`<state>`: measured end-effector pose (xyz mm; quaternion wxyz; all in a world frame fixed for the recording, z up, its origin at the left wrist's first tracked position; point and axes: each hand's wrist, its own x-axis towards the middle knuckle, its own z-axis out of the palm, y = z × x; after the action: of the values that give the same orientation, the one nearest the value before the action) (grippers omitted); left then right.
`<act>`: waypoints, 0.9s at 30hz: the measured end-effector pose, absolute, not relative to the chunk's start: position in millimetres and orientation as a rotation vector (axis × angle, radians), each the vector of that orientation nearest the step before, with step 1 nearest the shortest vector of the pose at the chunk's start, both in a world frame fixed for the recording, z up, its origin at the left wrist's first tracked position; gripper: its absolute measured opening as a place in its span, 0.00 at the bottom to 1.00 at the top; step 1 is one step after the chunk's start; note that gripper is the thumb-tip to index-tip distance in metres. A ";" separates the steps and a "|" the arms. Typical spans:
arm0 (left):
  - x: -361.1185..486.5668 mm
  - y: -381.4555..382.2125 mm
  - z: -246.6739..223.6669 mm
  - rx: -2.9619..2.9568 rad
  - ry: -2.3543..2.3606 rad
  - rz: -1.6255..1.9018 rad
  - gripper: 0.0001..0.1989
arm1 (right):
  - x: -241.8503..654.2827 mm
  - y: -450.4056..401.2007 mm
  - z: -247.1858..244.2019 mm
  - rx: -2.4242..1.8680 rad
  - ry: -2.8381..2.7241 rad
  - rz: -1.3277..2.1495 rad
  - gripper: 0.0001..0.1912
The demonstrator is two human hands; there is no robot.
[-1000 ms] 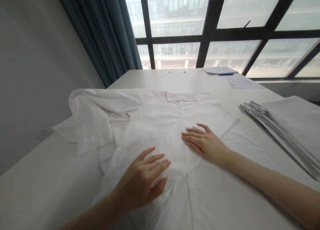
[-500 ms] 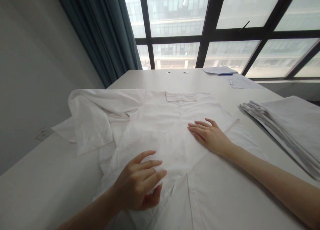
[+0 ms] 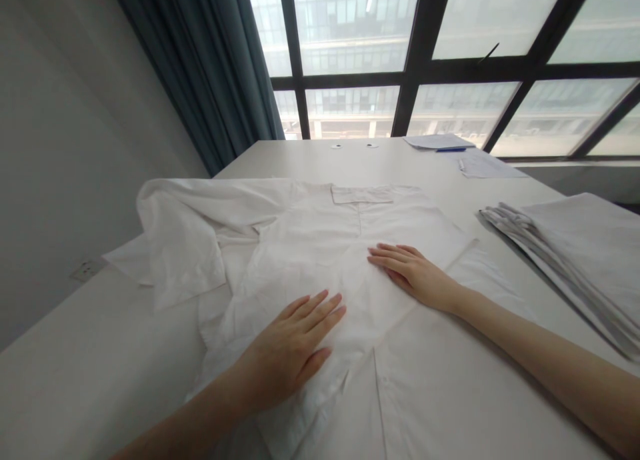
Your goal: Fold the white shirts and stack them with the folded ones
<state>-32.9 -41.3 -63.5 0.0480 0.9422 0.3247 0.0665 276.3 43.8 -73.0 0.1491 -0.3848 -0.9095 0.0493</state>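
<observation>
A white shirt (image 3: 310,240) lies spread over the white table, its collar at the far side. One sleeve is bent over on the left and hangs past the table's left edge. My left hand (image 3: 295,343) rests palm down on the lower left part of the shirt, fingers stretched out, holding nothing. Farther up and to the right, my right hand (image 3: 415,273) lies flat on the shirt's middle with its fingers extended. Small wrinkles run through the cloth around both hands.
Folded white cloth (image 3: 590,247) is stacked at the right on the table (image 3: 295,155). Papers (image 3: 487,165) and a blue pen (image 3: 451,150) lie at the far right. Behind are a dark-framed window and a blue curtain (image 3: 215,67); a wall socket (image 3: 87,271) is at the left.
My left hand has moved slightly up and right, and its curled fingers have flattened onto the shirt. My right hand has slid slightly left, its fingers now closer together.
</observation>
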 end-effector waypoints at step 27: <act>-30.3 -44.1 -54.9 2.772 0.972 0.040 0.35 | 318.1 164.5 -86.1 -1.841 -2.429 0.055 0.34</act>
<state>-30.3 -44.1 -54.9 0.1019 0.9386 0.3292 0.0134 318.1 164.5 -86.1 0.0469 -0.6032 -0.7960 0.0181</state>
